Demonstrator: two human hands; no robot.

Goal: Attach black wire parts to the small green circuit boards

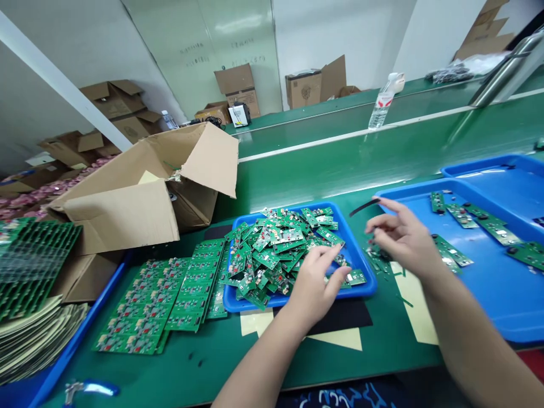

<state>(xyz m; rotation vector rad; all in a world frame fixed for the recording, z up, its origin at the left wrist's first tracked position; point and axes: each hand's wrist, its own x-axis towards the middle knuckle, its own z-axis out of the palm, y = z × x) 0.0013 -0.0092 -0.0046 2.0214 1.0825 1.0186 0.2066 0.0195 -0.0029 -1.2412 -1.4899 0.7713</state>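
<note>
Green tabletop spreads across the view, with a blue-handled metal hand tool at its near left edge. Farther in, the person's left hand reaches over the near right part of a shallow blue plastic tray, its grip fairly wide, thumb and forefinger apart. Small rectangular green circuit boards lie heaped in that tray, beyond and left of the fingers, long axes pointing every way; one by the thumb tip runs roughly left to right. This hand is the nearer to the heap. The right hand is just outside the tray's right rim; a thin black strip meets its forefinger, though whether it is gripped one cannot tell. Beyond stand a clear plastic bottle and brown cardboard boxes.
</note>
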